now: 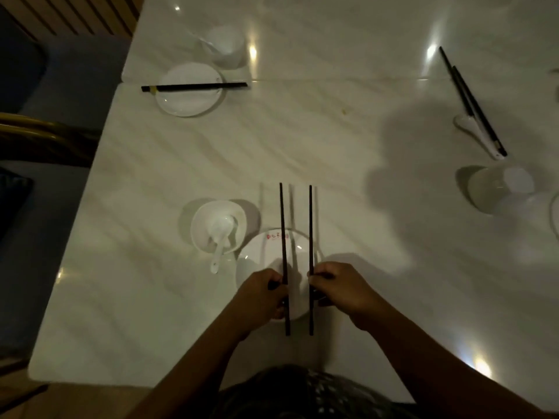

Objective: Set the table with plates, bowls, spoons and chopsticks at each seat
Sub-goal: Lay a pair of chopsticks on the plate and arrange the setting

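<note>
Two black chopsticks lie parallel over a white plate (260, 255) at the near seat. My left hand (263, 293) pinches the left chopstick (283, 237) near its lower end. My right hand (338, 287) pinches the right chopstick (310, 231) the same way. Left of the plate stands a white bowl (199, 228) with a white spoon (220, 237) in it. At the far left seat, a chopstick pair (193, 86) rests across another plate (189, 101), with a bowl (225, 45) behind it.
On the right lie a chopstick pair (472, 101) over a white spoon (475, 131), and an overturned bowl (499, 189) beside more white crockery at the frame edge. The white marble table (302, 146) has a seam across it. Chairs stand at the left.
</note>
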Action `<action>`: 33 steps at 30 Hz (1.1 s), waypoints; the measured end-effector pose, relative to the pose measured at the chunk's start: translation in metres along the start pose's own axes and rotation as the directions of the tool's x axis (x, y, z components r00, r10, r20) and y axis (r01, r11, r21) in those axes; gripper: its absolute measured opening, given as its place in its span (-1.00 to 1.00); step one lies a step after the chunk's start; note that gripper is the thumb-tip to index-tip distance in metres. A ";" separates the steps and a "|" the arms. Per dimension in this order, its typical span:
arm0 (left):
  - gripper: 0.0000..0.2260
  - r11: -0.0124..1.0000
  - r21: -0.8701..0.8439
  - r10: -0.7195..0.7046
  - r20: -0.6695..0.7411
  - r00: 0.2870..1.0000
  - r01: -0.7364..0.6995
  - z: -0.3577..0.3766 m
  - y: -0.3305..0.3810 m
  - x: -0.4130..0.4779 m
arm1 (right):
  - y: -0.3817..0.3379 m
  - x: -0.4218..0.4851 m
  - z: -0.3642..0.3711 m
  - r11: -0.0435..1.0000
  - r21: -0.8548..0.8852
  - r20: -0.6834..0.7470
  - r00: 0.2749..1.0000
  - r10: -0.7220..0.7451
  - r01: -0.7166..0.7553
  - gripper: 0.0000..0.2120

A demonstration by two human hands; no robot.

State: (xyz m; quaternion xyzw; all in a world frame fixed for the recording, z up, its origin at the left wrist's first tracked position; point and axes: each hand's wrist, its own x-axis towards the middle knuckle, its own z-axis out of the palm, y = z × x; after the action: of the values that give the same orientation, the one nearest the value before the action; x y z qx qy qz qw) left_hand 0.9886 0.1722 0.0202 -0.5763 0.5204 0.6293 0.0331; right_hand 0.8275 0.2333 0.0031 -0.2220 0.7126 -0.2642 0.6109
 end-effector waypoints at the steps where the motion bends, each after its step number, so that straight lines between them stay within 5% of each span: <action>1: -0.94 1.000 0.020 0.001 0.014 1.000 -0.002 -0.003 -0.008 -0.002 | 0.004 0.000 0.008 1.000 -0.020 -0.010 1.000 -0.010 0.010 -0.89; 13: -0.88 0.963 0.258 0.053 0.113 0.992 -0.081 -0.030 -0.032 0.001 | 0.004 0.004 0.062 0.904 -0.423 -0.162 0.975 -0.151 0.070 -0.90; 27: -0.97 0.856 0.432 0.258 0.117 0.959 -0.283 -0.028 -0.027 0.016 | 0.003 0.005 0.070 0.950 -0.305 -0.183 0.976 -0.119 0.059 -0.89; 33: -0.88 0.819 0.494 0.352 -0.034 0.935 -0.291 -0.030 -0.020 0.007 | 0.002 -0.001 0.049 0.989 -0.145 -0.218 0.974 -0.063 0.031 -0.88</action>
State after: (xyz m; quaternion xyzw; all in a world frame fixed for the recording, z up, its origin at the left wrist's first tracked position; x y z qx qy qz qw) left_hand 1.0197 0.1568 0.0088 -0.4914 0.7511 0.4394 0.0363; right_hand 0.8765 0.2309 -0.0030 -0.2502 0.7878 -0.2511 0.5037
